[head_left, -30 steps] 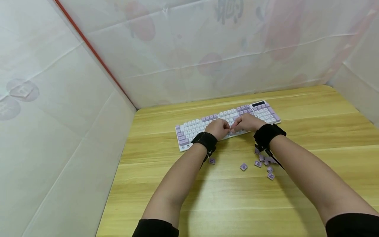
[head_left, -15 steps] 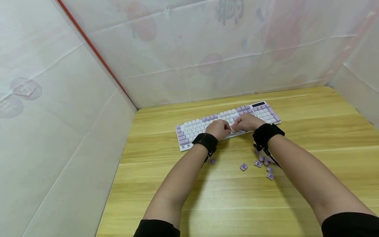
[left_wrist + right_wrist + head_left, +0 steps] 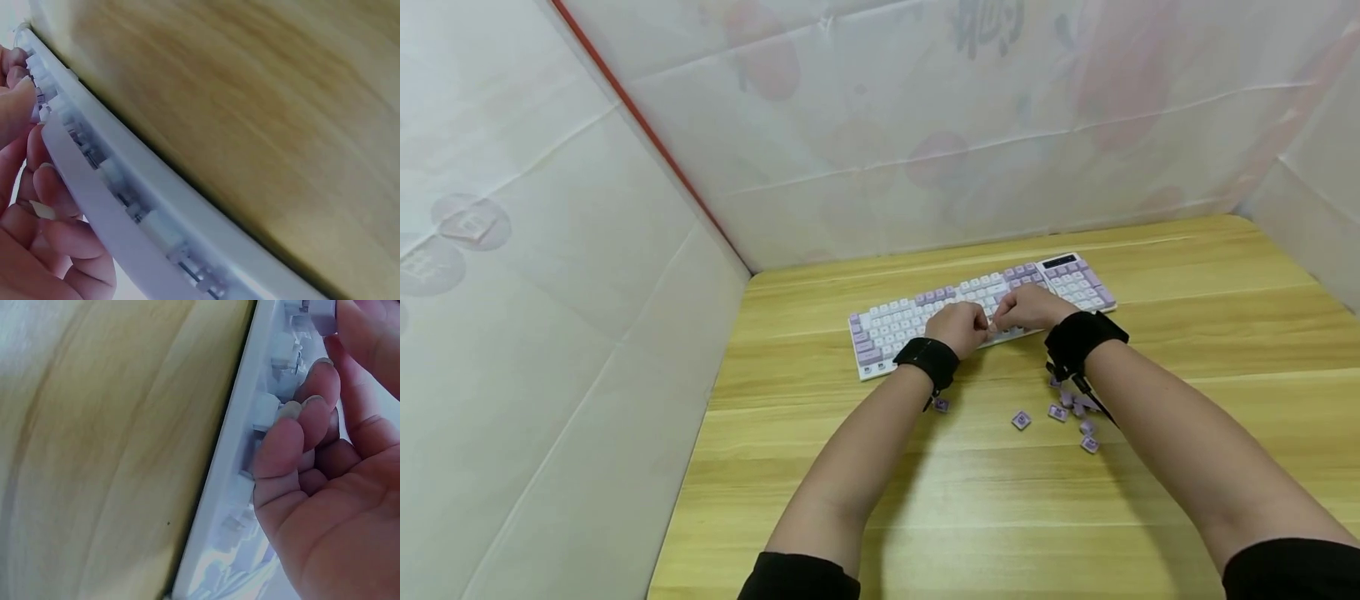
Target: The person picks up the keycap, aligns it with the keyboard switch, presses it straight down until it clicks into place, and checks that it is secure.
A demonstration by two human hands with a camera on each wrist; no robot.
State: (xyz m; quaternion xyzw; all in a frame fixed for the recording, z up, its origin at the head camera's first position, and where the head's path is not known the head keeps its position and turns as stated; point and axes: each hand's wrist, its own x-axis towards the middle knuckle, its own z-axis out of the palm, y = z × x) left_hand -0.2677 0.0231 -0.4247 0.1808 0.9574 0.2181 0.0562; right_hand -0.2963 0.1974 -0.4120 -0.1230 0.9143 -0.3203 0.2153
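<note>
A white and purple keyboard [image 3: 891,327] lies across the table, and both hands work at its front row. The right hand [image 3: 1030,307] pinches a small purple keycap [image 3: 323,315] between thumb and finger over bare switches; its other fingers curl at the front edge. Close beside it, the left hand [image 3: 957,327] has bent fingers against the long purple spacebar [image 3: 105,212]. Its thumb [image 3: 15,109] is by the small switches past the spacebar's end. Whether the left fingers hold anything is hidden. Exposed switches show under the spacebar's raised front edge.
Loose purple keycaps lie in front of the keyboard: one [image 3: 1021,420] alone, another [image 3: 942,406] by the left wrist, and several near the right forearm, including a keycap [image 3: 1089,444] nearest the person. Pale cloth walls [image 3: 850,183] stand behind and beside the wooden table [image 3: 790,467].
The head view has shifted slightly. Both hands stay at the same part of the keyboard, with only small finger movements; the loose keycaps lie as before.
</note>
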